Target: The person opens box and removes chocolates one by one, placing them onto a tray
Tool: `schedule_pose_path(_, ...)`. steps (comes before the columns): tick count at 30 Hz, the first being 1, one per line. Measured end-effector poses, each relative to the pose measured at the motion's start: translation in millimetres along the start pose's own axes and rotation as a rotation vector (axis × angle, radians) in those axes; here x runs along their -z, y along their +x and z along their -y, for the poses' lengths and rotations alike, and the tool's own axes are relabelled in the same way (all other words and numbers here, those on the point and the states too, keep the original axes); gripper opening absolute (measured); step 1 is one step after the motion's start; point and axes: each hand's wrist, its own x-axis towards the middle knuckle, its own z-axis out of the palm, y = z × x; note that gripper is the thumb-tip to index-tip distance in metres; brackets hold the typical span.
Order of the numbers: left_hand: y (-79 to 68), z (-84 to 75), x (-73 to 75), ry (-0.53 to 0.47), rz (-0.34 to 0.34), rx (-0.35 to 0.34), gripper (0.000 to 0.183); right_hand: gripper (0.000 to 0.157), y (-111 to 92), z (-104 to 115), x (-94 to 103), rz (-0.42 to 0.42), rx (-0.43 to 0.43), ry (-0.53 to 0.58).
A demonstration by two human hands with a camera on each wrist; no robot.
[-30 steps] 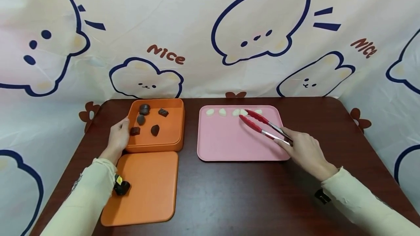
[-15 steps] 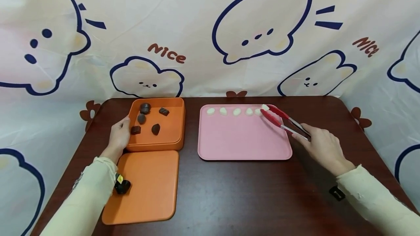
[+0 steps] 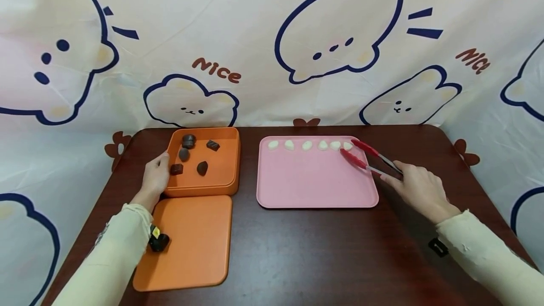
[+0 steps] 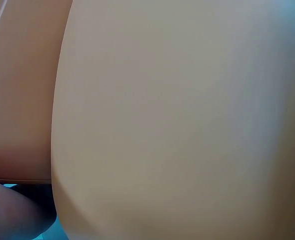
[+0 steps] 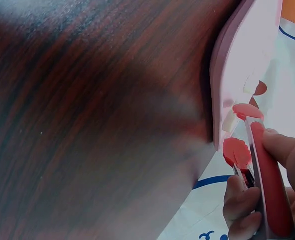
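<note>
My right hand [image 3: 422,190] grips a pair of red-tipped metal tongs [image 3: 354,159]. The tongs' tips stand apart over the far right corner of a pink tray [image 3: 314,178], around the last of several white oval pieces [image 3: 307,145] lined up along the tray's far edge. In the right wrist view, my thumb lies along the tongs' red handle [image 5: 275,190]. At the left, my left hand [image 3: 156,174] holds the side of an orange box [image 3: 221,178] containing several dark chocolate-like pieces [image 3: 202,168]. The left wrist view shows mostly a flat orange lid, with part of my hand at lower left.
The orange lid [image 3: 191,249] lies flat in front of the box, under my left forearm. A dark wooden table [image 3: 297,254] carries everything, with bare wood between box and tray. Behind the table hangs a white cloth [image 3: 263,60] printed with cartoon animals.
The tongs moved right with a white piece between their tips, lowered it at the right end of the row, and spread apart. My left hand stayed on the box.
</note>
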Motion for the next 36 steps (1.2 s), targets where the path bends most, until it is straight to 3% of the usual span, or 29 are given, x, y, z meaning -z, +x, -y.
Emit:
schedule_pose_path(7,-0.7,1.9,-0.6,-0.002,0.008,0.002,0.065,0.044,-6,3,3.9,-0.014,-0.021,0.032)
schedule_pose_path(12,-2.2,3.9,-1.1,-0.002,0.0,0.015,0.064,0.047,-9,10,1.5,-0.061,0.015,0.04)
schedule_pose_path(27,-1.5,2.8,-1.5,0.011,0.009,0.007,0.064,0.057,1,60,-8.5,-0.102,0.113,0.078)
schedule_pose_path(36,-0.1,3.0,-0.3,0.006,0.008,-0.008,0.064,0.049,11,92,-15.1,-0.096,0.184,0.111)
